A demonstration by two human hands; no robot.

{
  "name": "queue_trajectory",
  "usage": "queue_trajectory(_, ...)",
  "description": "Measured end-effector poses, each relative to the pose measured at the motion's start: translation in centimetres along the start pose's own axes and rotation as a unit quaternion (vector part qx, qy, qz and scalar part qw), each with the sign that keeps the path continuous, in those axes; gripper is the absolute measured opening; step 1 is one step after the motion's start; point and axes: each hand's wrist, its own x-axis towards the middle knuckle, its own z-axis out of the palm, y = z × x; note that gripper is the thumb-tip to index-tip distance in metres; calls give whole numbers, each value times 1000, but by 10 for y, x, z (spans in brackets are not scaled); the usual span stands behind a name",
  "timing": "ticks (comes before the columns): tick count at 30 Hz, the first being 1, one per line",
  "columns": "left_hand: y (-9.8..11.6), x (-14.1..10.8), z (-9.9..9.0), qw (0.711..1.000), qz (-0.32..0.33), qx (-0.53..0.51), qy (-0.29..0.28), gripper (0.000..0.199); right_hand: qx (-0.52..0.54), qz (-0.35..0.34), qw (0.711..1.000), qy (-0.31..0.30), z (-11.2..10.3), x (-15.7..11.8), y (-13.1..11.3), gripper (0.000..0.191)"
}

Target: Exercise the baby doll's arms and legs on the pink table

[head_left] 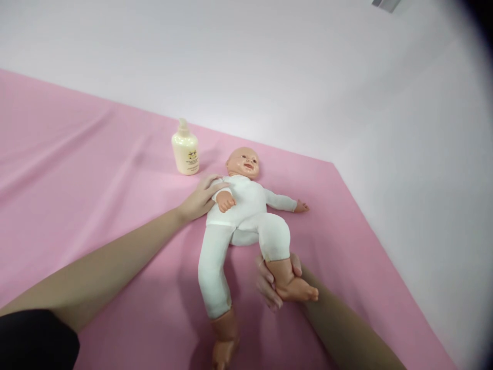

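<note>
Bare pink sheet (77, 169) fills the frame's left half and lower right corner, open for passage. At upper centre a lotion bottle (185, 149) stands just left of the doll (242, 216), narrowing the gap there.

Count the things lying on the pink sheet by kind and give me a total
Baby doll: 1, left hand on its shoulder, right hand around its bent leg's ankle
Pump lotion bottle: 1
Total: 2 on the pink sheet

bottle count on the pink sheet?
1: a cream pump bottle stands upright on the sheet, just beyond the left hand and beside the doll's head. None seems hidden.
</note>
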Motion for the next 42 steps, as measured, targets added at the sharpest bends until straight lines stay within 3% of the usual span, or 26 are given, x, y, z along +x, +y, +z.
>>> queue_trajectory(7, -1, 2, 0, 998, 51, 48, -2, 43, -61, -181, 979, 74, 12, 6, -8, 45)
queue_trajectory(13, 2, 4, -2, 996, 73, 55, -8, 37, -79, -201, 938, 272, 32, 12, -17, 41)
queue_trajectory(23, 2, 5, -1, 995, 74, 58, -17, 35, -66, -182, 894, 404, 32, 14, -22, 43)
queue_trajectory(29, 2, 4, -1, 996, 73, 49, -14, 33, -76, -183, 878, 435, 33, 13, -23, 43)
queue_trajectory(42, 2, 4, -2, 994, 92, 58, -8, 37, -60, -199, 895, 396, 34, 16, -23, 43)
